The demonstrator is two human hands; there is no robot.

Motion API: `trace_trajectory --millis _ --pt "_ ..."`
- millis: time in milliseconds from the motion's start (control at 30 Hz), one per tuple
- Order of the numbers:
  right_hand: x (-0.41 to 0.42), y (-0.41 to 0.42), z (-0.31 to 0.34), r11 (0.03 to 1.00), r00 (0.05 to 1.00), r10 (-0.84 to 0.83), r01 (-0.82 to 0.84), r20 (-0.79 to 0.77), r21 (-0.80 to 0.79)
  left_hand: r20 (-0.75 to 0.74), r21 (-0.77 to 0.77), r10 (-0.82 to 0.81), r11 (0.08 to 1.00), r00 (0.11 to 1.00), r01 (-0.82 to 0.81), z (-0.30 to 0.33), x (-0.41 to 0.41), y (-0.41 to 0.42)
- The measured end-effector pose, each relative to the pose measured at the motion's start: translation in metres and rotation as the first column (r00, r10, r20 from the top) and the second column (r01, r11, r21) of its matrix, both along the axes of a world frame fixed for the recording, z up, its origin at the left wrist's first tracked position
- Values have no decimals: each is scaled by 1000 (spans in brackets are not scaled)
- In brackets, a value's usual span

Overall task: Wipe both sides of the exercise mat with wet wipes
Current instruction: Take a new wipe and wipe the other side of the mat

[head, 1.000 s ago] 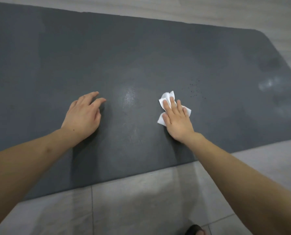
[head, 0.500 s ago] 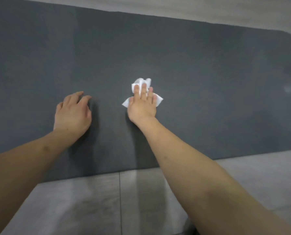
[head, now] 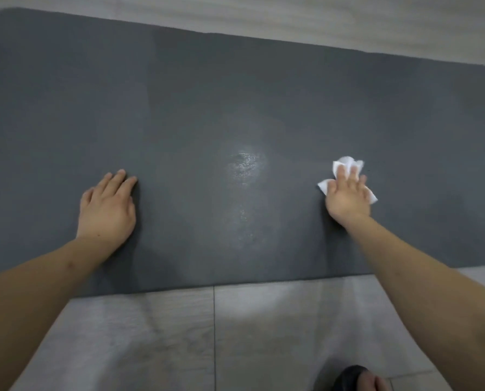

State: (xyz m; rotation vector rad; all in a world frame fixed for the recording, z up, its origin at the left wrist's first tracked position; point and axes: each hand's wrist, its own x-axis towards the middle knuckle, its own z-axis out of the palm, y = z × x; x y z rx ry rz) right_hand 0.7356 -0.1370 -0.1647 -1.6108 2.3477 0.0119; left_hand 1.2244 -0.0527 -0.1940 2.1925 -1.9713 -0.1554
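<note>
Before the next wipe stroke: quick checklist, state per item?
1. Wet wipe under right hand, fingers flat on it: ok.
2. Left hand flat on exercise mat, bracing it: ok.
3. Mat lying flat on the tiled floor: ok.
4. Wet sheen shows between the hands: ok.
5. Mat's far right end wiped: cannot tell, blurred.
6. Underside wiped: cannot tell, hidden.

Dark grey mat [head: 235,108] lies flat; crumpled white wipe [head: 345,165] (partly covered) on it.
</note>
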Motion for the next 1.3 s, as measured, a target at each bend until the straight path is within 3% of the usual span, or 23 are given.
trace_trajectory --millis 100,200,333,467,500,567,633,700,767,867,933,1000,1100,1233,1300 --pt "49 0 -5 998 998 -69 69 15 10 -48 65 7 998 999 -4 -3 1 2" --pt "168 3 -16 983 982 186 -185 38 -19 -136 127 22 992 991 -5 5 3 -2" --pt "315 46 -9 763 754 645 -645 125 -43 -173 26 46 999 984 -43 6 15 13" --pt "285 48 -5 592 586 801 -805 122 -26 -58 -7 49 999 997 -50 3 13 37" --pt "257 44 -7 603 597 795 -797 109 -31 -43 -16 42 999 998 -42 3 10 38" --pt "179 34 -10 714 712 700 -700 53 -28 -24 -45 23 999 999 -24 4 0 35" --pt "89 29 -10 871 871 492 -491 6 -20 -36 -67 11 998 999 -13 6 -12 30" --pt "19 33 -8 966 966 260 -259 1 -21 -47 -76 -14 997 999 10 7 -27 23" --pt "-2 35 -9 995 995 102 -102 5 2 -47 -89 -34 996 998 30 10 -38 18" --pt "44 32 -11 1000 1000 -18 18 -24 0 -68 -61 1 998 998 -5 13 -47 18" --pt "104 37 -13 996 996 87 -87 -19 -12 -70 -40 31 999 997 -34 16 -47 21" --pt "181 53 -16 956 954 294 -294 62 -21 -66 -34 60 997 996 -63 19 -42 25" --pt "277 80 -12 789 781 613 -614 120 -40 -37 -39 77 996 996 -79 23 -28 30" --pt "266 70 -9 609 607 787 -793 112 20 16 -38 41 998 999 -40 25 -15 35" --pt "217 66 -8 590 588 802 -807 103 12 33 -43 -3 999 999 5 24 -23 33"
